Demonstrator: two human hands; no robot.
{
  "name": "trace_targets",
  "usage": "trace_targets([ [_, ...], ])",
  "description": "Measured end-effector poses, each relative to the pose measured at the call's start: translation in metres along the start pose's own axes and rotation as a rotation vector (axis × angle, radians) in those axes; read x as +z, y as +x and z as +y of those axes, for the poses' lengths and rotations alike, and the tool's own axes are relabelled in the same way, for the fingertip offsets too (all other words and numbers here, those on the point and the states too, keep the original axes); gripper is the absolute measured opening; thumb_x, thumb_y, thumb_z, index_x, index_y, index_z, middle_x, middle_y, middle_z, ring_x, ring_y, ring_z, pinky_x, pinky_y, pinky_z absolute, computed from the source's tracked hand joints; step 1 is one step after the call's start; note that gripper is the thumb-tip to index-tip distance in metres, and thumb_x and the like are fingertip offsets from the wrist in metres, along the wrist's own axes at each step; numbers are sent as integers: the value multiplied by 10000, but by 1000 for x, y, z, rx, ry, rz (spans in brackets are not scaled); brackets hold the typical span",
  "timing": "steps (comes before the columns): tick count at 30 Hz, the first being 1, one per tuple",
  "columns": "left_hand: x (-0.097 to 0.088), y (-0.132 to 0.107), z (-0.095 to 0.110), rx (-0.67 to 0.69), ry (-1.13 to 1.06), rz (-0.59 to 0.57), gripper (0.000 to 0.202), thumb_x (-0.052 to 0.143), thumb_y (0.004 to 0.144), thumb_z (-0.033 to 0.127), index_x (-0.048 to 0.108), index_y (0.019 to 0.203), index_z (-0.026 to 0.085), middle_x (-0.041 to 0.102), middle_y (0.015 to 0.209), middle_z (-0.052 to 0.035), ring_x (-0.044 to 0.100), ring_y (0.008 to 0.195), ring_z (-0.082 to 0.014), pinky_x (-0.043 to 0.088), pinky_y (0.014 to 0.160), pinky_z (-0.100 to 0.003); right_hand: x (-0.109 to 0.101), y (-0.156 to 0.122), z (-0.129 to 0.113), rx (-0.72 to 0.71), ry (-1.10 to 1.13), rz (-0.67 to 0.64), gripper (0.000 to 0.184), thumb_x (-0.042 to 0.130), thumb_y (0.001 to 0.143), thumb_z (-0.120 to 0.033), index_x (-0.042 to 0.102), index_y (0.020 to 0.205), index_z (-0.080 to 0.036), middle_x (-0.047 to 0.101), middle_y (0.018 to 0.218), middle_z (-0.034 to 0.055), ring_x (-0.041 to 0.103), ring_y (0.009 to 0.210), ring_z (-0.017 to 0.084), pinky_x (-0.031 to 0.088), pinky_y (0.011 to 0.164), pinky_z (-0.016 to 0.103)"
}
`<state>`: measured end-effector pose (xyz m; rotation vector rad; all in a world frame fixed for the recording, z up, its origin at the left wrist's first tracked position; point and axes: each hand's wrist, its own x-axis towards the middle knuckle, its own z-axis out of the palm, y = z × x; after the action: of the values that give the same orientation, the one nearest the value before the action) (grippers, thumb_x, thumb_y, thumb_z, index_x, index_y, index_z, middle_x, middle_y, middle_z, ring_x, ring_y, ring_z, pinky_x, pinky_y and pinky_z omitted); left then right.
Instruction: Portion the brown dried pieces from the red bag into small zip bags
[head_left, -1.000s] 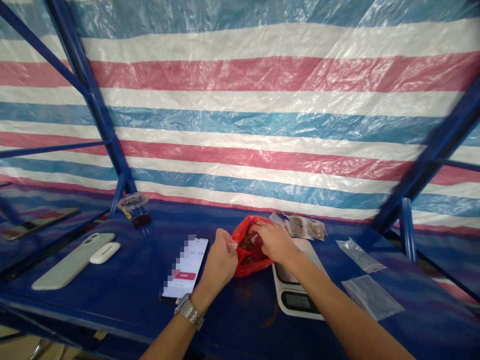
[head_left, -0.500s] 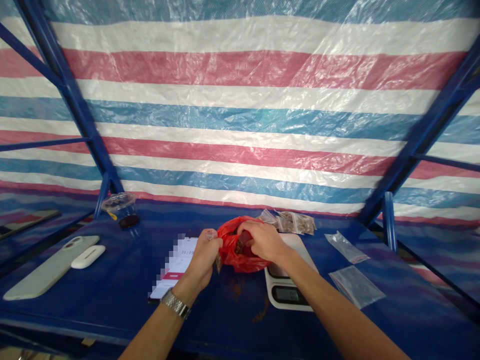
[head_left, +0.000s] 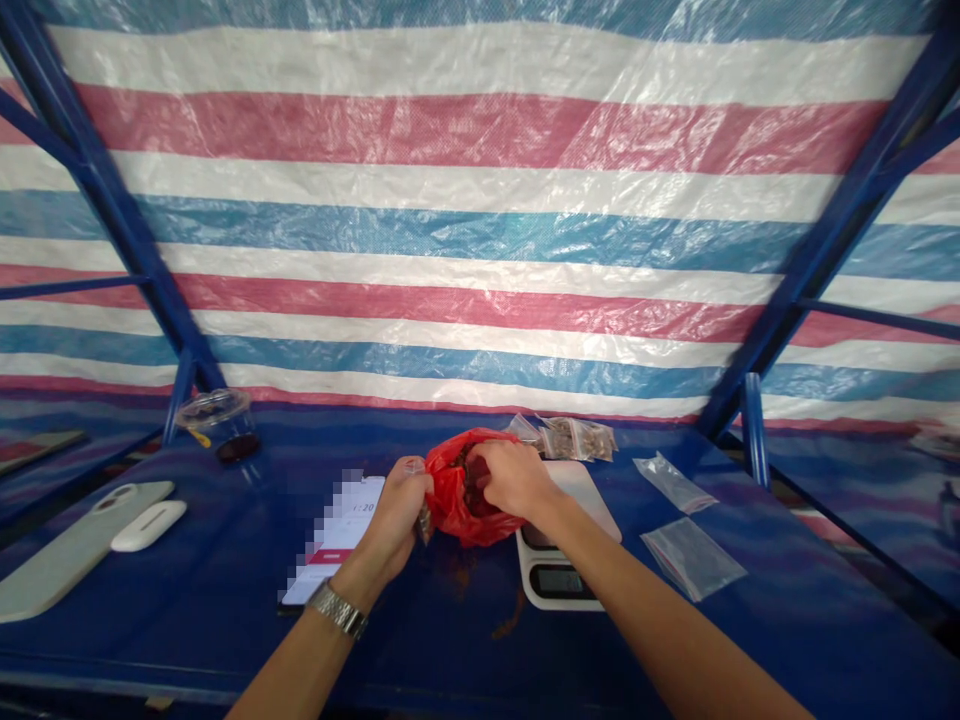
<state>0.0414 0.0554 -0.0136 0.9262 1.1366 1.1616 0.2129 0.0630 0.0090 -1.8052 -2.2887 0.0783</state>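
Note:
My left hand is closed on a small clear zip bag with brown bits in its lower part. Right beside it, a red plastic bag stands open, holding dark brown loose material. My right hand reaches into that bag with fingers curled together at the contents; what lies between the fingertips is hidden. Under my right wrist and partly behind the red bag is a white kitchen scale with a lit display.
Several filled zip bags lie behind the scale. Unfilled zip bags are at the right. A lit phone lies by my left wrist; farther left are another phone, an earbud case and a clear cup. Brown crumbs dot the blue table.
The view has shifted slightly, so most things sit a little farther left. My right hand stays in the red bag, its fingers slightly shifted. My left hand keeps hold of the zip bag.

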Motion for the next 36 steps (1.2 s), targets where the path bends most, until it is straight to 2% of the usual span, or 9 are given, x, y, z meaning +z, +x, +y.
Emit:
trace_targets([
  [3, -1, 3, -1, 3, 32, 11, 197, 501, 523, 148, 447, 699, 218, 422, 535, 90, 383, 421, -72, 291, 397, -185, 2, 0, 2, 28, 46, 6, 423, 636, 744, -117, 718, 1131, -265, 769, 1137, 59, 717, 1051, 274, 511, 819, 331],
  [7, -4, 5, -3, 40, 121, 37, 240, 490, 521, 129, 491, 750, 203, 467, 591, 79, 420, 479, -72, 342, 450, -178, 6, 1, 1, 71, 29, 10, 338, 638, 784, -157, 726, 1101, -232, 770, 1114, 97, 715, 1049, 281, 513, 841, 347],
  [10, -6, 8, -5, 74, 183, 43, 301, 489, 539, 127, 534, 828, 200, 518, 638, 63, 478, 524, -90, 382, 484, -187, 9, 1, 1, 40, 49, 23, 365, 629, 795, -164, 721, 1138, -249, 764, 1149, 85, 715, 1052, 273, 513, 861, 353],
  [13, -8, 11, -9, 58, 195, -6, 381, 495, 553, 127, 564, 920, 201, 566, 679, 48, 540, 561, -114, 409, 510, -202, 10, 1, 2, 8, 119, 42, 401, 625, 790, -166, 713, 1159, -295, 765, 1171, 34, 708, 1087, 260, 516, 867, 343],
  [17, -8, 13, -11, 45, 153, -88, 414, 495, 548, 116, 577, 945, 202, 578, 695, 46, 577, 592, -125, 444, 557, -216, 8, -1, 1, 43, 158, 43, 394, 615, 786, -161, 716, 1143, -293, 769, 1166, 30, 708, 1094, 262, 525, 877, 347],
  [21, -7, 12, -8, 55, 154, -60, 406, 494, 558, 114, 583, 945, 196, 585, 689, 40, 583, 603, -141, 455, 571, -235, 7, -1, 7, 24, 218, 27, 403, 643, 787, -166, 725, 1157, -303, 764, 1186, 20, 696, 1121, 256, 518, 933, 350],
  [26, -6, 12, -2, 260, 381, 104, 283, 557, 647, 112, 568, 919, 188, 598, 743, 28, 569, 657, -138, 465, 639, -251, 8, 8, 28, -57, 513, 49, 314, 700, 775, -161, 755, 1078, -220, 782, 1104, 51, 717, 1031, 237, 523, 956, 345],
  [30, -10, 14, 3, 420, 495, 129, 282, 658, 708, 191, 554, 971, 188, 607, 821, 18, 600, 729, -152, 501, 728, -291, 5, 11, 44, -123, 773, 40, 303, 672, 750, -107, 757, 1030, -188, 782, 1083, 67, 720, 1010, 236, 535, 968, 369],
  [36, -14, 1, 23, 632, 635, 307, 358, 683, 786, 396, 614, 1071, 190, 637, 932, -38, 632, 829, -211, 519, 793, -360, -27, -1, 41, -147, 910, -4, 315, 667, 780, -179, 747, 1085, -172, 778, 1072, 75, 718, 967, 227, 560, 906, 370],
])
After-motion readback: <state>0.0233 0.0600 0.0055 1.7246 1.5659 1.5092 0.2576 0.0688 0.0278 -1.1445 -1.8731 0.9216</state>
